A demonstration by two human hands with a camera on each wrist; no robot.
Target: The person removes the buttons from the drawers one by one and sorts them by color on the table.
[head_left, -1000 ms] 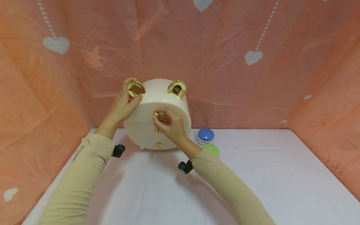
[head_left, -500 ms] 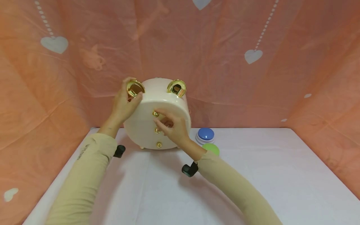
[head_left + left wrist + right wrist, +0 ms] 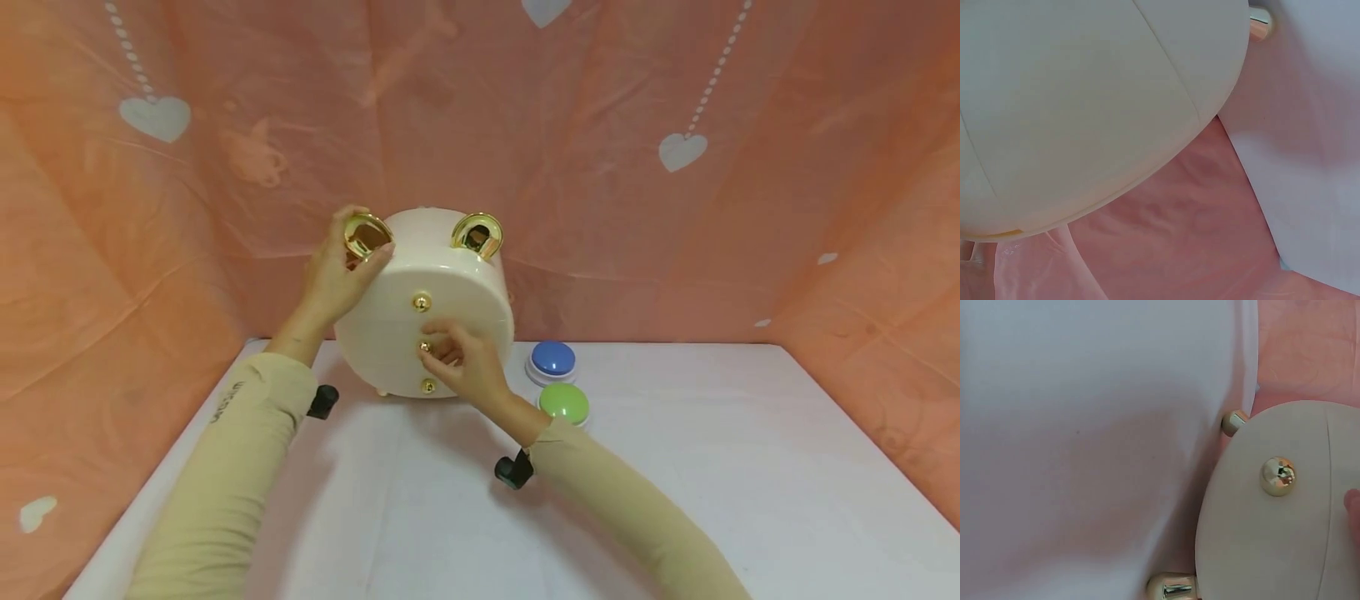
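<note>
A cream, round box shaped like an alarm clock [image 3: 382, 333] stands upright on the table, with gold bell-like ears on top. Three gold knobs run down its front, and seams cross the front in the wrist views. My left hand [image 3: 330, 275] grips the left gold ear [image 3: 367, 237], thumb in front and fingers curled behind. My right hand [image 3: 468, 362] is at the middle knob [image 3: 425, 347], index finger above it and thumb just below, with a gap between them. Above is the top knob [image 3: 422, 302]; below, the bottom knob [image 3: 1278, 476]. In the right wrist view only a fingertip [image 3: 1353, 503] shows.
Right of the box, a blue push button [image 3: 553, 358] and a green push button [image 3: 564, 403] sit on white bases. The white-covered table [image 3: 420, 517] meets an orange-pink curtain [image 3: 585, 208] with white hearts at the back and sides.
My right hand has left the top knob, its fingers spreading, and moved down to the middle knob. My left hand has kept its hold on the left ear.
</note>
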